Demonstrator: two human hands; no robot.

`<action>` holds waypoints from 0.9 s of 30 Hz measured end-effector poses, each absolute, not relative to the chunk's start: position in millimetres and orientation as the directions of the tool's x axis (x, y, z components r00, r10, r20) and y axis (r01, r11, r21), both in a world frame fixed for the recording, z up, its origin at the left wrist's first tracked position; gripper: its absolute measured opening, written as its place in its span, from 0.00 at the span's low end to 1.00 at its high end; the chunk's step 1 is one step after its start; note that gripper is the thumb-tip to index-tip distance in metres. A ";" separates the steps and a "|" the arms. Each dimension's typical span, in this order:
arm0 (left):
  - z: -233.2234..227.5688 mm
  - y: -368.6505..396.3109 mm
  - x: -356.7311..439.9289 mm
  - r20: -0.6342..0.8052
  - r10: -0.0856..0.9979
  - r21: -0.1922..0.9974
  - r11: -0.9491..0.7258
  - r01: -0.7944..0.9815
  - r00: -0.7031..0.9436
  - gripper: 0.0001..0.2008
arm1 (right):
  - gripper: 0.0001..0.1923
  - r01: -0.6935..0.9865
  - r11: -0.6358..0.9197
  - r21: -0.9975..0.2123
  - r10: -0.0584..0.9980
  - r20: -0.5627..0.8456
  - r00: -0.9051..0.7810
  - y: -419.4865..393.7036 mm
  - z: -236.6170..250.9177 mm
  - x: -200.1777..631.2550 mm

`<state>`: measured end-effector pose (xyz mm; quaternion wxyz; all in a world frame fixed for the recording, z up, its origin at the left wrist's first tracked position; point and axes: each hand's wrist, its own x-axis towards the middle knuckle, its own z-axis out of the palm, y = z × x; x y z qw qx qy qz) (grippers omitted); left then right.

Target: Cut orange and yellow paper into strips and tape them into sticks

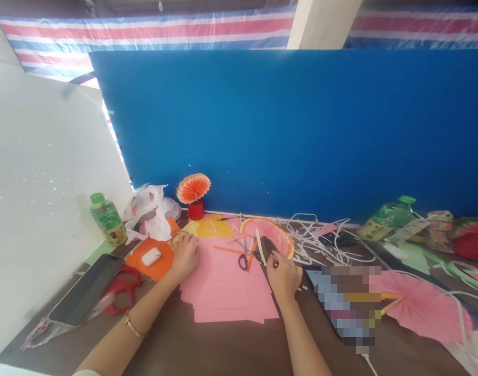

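The right hand (282, 274) is closed around a dark tool (267, 246), probably a glue gun or a stapler (the view is too small to say which), with its tip at the near edge of the orange-and-pink paper fan (268, 233) that lies flat on the bench (231, 347). A pale paper strip (258, 246) stands just beside the tool. The left hand (185, 255) rests palm down, fingers together, on a roll of tape (177, 238) at the far left corner of the stack of pink paper sheets (226, 290).

To do this well, I would keep the tool's tip low and steady on the fan's edge, and hold the strip or the fan itself still, since nothing pins either one for now. The scissors (244, 257) lie on the pink sheets near the tool, clear of the right wrist.

As for containers: a green-capped bottle (106, 219) stands upright at the left, partly filled with a pale drink; a second one (389, 215) lies tilted at the right by the blue board (301, 130). A white plastic bag (150, 211) sits crumpled behind the orange sheet (154, 261), its contents hidden. A small red pot (195, 210) holds an upright orange paper fan (193, 187).
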<state>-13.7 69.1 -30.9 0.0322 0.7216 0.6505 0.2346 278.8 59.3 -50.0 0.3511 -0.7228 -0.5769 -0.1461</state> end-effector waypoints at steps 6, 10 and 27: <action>-46.1 60.1 -54.1 0.280 0.959 0.383 -0.081 0.920 -0.032 0.13 | 0.16 0.929 0.045 -0.367 0.817 0.549 0.177 62.9 -53.0 278.7; -50.0 59.2 -61.2 0.359 0.933 0.517 -0.207 0.831 0.010 0.13 | 0.18 0.920 0.085 -0.382 0.819 0.552 0.154 66.6 -57.2 280.8; -23.8 28.6 -0.2 0.184 0.983 0.974 -0.186 0.130 0.023 0.10 | 0.12 0.935 0.065 -0.348 0.781 0.601 0.170 54.5 -49.0 260.4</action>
